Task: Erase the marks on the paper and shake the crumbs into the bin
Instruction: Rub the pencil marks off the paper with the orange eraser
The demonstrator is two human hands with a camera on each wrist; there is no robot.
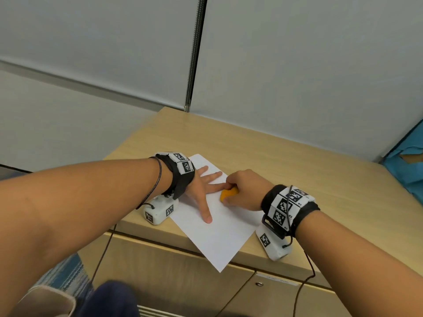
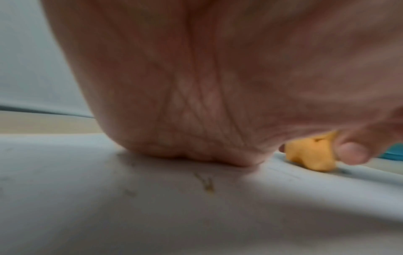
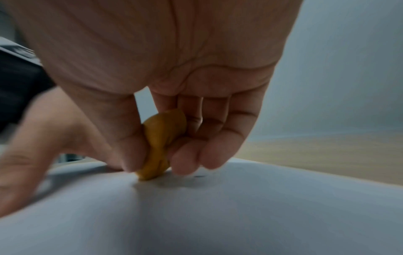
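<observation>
- While the left hand lies flat with fingers spread on the white paper, pinning it to the wooden counter, the right hand pinches an orange eraser.
- The eraser's lower edge touches the paper just beside the left fingertips.
- Faint marks and specks show on the sheet near the left palm.
- One paper corner overhangs the counter's front edge.

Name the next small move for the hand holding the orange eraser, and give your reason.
Probably a short rubbing stroke across the paper. The right hand pinches the eraser, its tip touching the sheet; the left hand presses flat to steady the sheet, and a small dark mark lies beside the eraser.
</observation>
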